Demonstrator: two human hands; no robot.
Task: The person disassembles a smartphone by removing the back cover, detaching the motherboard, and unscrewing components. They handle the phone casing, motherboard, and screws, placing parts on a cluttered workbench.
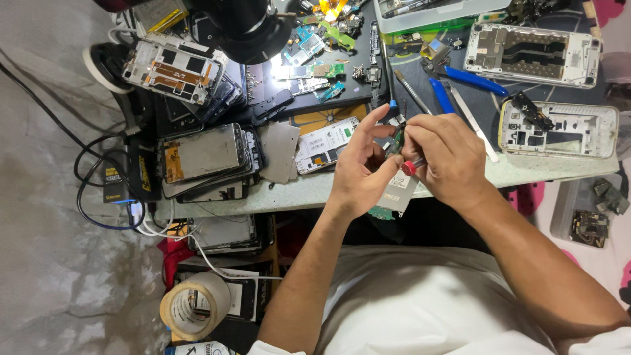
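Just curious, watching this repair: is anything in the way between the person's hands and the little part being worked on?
Nothing visible: the left hand and the right hand both already touch the small green circuit piece, held above the table edge.

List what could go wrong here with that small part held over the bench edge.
1. The left hand pinches a small green board near the bench edge; if it slips, it may fall to the floor.
2. The right hand works a red-capped tool close to the left fingers; a slip could jab them or scratch the board.
3. Loose screws and parts crowd the bench; an elbow could knock the phone stack off.
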